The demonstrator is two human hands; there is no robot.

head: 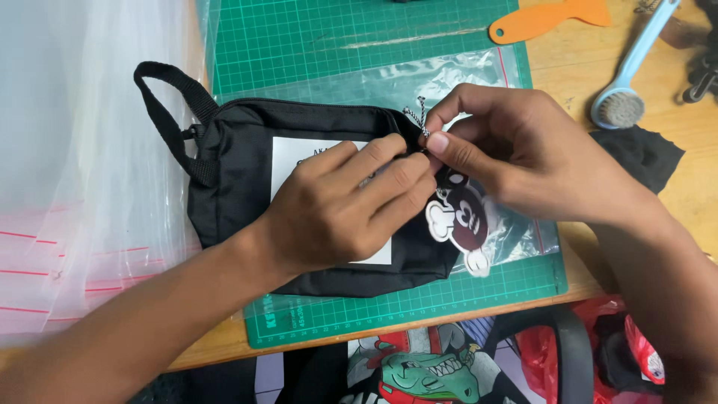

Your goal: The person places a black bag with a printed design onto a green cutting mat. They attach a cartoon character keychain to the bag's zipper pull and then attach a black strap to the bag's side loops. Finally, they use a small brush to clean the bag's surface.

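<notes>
Head view, surface: I see a green cutting mat (359, 45) on a wooden table (591, 60), with a clear zip bag (449, 75) spread across the mat.
Head view, pouch: a black pouch (239, 157) with a white label and a strap loop lies on the mat, partly over the clear bag.
Left hand: my left hand (336, 209) rests flat on the pouch, fingers curled toward its right end, pressing it down.
Right hand: my right hand (516, 150) pinches a black-and-white cord (419, 116) at the pouch's right end, thumb and forefinger closed on it.
Tag: a cartoon-shaped hang tag (460, 221) lies just below the right hand.
Around: a stack of clear bags (82, 164) at left; an orange scraper (550, 21), a blue brush (624, 82) and a black cloth scrap (643, 153) at right.
Hard to make out: the cord's attachment point is hidden behind my fingers; the brush handle is cut off at the top edge.
</notes>
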